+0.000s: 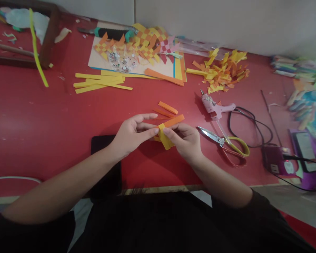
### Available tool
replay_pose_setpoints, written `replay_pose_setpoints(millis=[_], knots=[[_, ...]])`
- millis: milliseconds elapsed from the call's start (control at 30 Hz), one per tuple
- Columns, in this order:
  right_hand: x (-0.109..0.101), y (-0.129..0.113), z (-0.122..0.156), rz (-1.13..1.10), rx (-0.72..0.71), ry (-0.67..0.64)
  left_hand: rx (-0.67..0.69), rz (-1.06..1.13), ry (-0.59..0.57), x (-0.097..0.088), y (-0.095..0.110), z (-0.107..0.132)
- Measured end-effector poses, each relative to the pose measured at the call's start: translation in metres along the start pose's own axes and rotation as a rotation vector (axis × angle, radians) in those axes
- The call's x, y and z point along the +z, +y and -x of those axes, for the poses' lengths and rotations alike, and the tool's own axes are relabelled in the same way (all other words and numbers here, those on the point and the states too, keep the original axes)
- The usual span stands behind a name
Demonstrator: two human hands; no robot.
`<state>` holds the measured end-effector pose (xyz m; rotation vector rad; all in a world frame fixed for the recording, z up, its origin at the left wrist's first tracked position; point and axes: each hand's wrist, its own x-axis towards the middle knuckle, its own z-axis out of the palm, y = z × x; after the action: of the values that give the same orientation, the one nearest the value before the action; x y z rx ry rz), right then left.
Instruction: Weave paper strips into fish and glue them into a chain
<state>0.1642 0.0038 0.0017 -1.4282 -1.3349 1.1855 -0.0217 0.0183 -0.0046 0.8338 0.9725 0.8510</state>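
- Two bare hands meet over a red bench (63,119), near its front edge, working a small piece of folded yellow-and-orange paper (164,137).
- The paper piece is between the thumbs, with yellow ends pointing down toward the person and an orange strip (174,121) slanting up to the right.
- The left hand (135,135) pinches the piece's left side between thumb and fingers, its index finger stretched out above.
- The right hand (185,140) grips the right side, its thumb pressed on the yellow paper.
- Just beyond the fingers lies a loose orange strip (168,107).
- Under the left forearm is a flat black device (106,172), partly covered.
- To the right, a pink glue gun (213,105) lies just beyond open scissors (221,140) with one yellow and one red handle loop.
- Farther back on the left is a loose stack of yellow paper strips (100,83).
- At the back, checkered woven paper fish (149,38) lie beside a clear bag of googly eyes (122,61).
- Right of these is a heap of yellow and orange paper pieces (223,72).
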Motion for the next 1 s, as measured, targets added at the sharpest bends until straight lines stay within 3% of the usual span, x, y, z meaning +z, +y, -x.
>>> replay_pose_setpoints(millis=[333,667,1000], knots=[[0.003,0.008,0.002,-0.051,-0.065,-0.003,0.049,0.033,-0.023,0.000,-0.003,0.000],[-0.001,0.008,0.000,-0.136,0.045,-0.079,0.007,0.035,-0.019,-0.001,-0.004,0.000],[-0.002,0.015,-0.002,-0.218,0.084,-0.048,-0.010,0.069,-0.022,-0.001,-0.005,0.000]])
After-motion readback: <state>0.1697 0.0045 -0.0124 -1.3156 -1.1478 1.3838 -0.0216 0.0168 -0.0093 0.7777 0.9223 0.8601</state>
